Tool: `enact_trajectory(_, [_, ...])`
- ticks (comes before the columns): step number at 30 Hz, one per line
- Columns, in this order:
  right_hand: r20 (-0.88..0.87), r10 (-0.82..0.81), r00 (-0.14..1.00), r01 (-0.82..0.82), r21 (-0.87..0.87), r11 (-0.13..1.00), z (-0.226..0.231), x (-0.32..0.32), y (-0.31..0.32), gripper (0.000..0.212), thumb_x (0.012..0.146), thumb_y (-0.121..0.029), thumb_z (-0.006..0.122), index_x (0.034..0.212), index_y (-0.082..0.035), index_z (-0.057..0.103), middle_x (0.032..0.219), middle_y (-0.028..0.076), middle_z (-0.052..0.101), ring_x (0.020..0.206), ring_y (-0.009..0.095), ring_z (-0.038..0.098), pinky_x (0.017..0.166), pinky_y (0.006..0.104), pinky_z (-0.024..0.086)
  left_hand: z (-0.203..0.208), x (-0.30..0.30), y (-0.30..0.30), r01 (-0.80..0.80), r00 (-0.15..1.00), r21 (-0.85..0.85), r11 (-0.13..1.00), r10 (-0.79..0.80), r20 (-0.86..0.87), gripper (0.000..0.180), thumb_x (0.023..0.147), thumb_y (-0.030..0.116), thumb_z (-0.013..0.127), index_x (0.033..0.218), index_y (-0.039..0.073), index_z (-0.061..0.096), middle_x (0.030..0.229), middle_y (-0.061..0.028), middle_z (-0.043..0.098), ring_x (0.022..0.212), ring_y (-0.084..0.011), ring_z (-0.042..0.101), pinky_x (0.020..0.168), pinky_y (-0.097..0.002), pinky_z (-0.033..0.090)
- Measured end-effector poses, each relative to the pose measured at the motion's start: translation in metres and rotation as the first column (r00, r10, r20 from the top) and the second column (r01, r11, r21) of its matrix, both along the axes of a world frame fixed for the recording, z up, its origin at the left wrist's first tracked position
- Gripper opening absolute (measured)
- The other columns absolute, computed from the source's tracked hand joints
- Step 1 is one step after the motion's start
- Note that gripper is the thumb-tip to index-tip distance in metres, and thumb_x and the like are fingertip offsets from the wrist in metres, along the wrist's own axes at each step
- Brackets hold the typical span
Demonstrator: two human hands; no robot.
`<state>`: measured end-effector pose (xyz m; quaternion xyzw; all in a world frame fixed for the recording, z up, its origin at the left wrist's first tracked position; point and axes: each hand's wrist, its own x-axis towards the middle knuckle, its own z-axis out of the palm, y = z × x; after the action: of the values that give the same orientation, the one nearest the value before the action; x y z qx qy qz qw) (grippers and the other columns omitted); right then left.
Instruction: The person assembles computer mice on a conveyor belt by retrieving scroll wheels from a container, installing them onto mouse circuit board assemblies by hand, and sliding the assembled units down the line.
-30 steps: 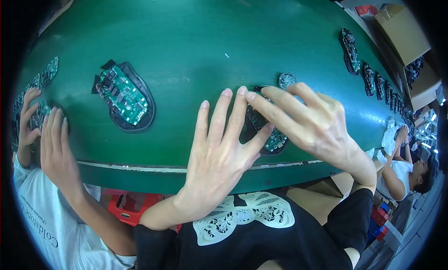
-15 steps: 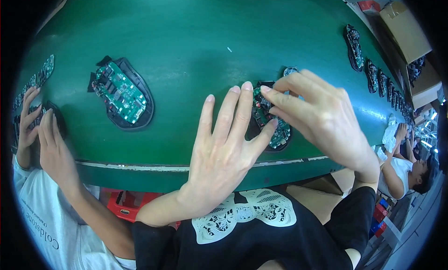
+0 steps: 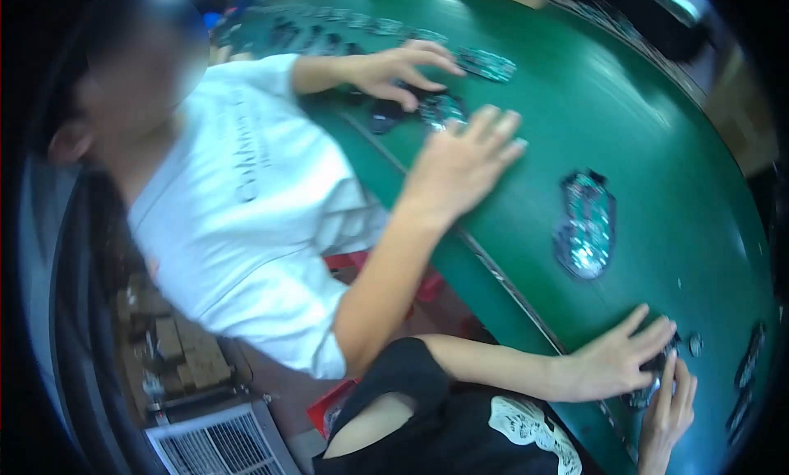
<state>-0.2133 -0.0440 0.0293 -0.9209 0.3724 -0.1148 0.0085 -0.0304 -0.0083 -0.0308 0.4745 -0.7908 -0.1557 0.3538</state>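
As hands (image 3: 615, 365) (image 3: 671, 403) flank a device (image 3: 656, 365), edge (image 3: 526, 306) near, tabletop (image 3: 657, 237) wide

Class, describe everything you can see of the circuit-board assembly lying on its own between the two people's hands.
The assembly is long and rounded: a green circuit board faces up in a dark shell that looks like plastic, its rim showing around the board. Glare brightens the lower end; blur hides the small parts. It rests on the green table, between the co-worker's nearer hand and the person's left hand, with no hand touching it.
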Motion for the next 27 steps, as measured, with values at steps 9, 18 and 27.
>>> enact_trajectory(9, [-0.161, 0.044, 0.986, -0.049, -0.031, 0.998, 0.031, 0.011, -0.011, 0.033, 0.091, -0.003, 0.069, 0.123, -0.012, 0.071, 0.111, 0.009, 0.070, 0.088, 0.027, 0.069, 0.070, 0.0360, 0.058, -0.006, 0.004, -0.004, 0.059, 0.996, 0.102, 0.993, -0.052, -0.067, 0.024, 0.078, 0.021, 0.070, 0.101, 0.013, 0.073, 0.149, -0.0308, 0.042, 0.144, -0.0441, 0.037, 0.117, -0.0692, 0.026])
enact_trajectory(18, [0.008, 0.024, 1.000, -0.024, 0.000, 1.000, 0.029, 0.008, -0.026, 0.039, 0.089, 0.000, 0.071, 0.127, -0.011, 0.070, 0.111, 0.010, 0.070, 0.092, 0.029, 0.068, 0.073, 0.0355, 0.058, -0.011, -0.002, -0.009, 0.027, 0.998, 0.052, 0.998, -0.024, -0.053, 0.028, 0.078, 0.026, 0.073, 0.106, 0.019, 0.073, 0.150, -0.0286, 0.041, 0.144, -0.0431, 0.036, 0.116, -0.0708, 0.025])
enact_trajectory(27, [0.132, -0.124, 0.983, 0.094, 0.212, 0.973, 0.016, -0.041, 0.000, 0.030, 0.086, 0.004, 0.074, 0.113, -0.008, 0.076, 0.104, 0.012, 0.069, 0.084, 0.025, 0.068, 0.066, 0.0326, 0.055, -0.001, 0.001, 0.000, -0.048, 0.996, 0.035, 0.998, 0.045, 0.075, 0.025, 0.080, 0.037, 0.074, 0.098, 0.019, 0.068, 0.137, -0.0254, 0.052, 0.123, -0.0347, 0.049, 0.115, -0.0737, 0.023])
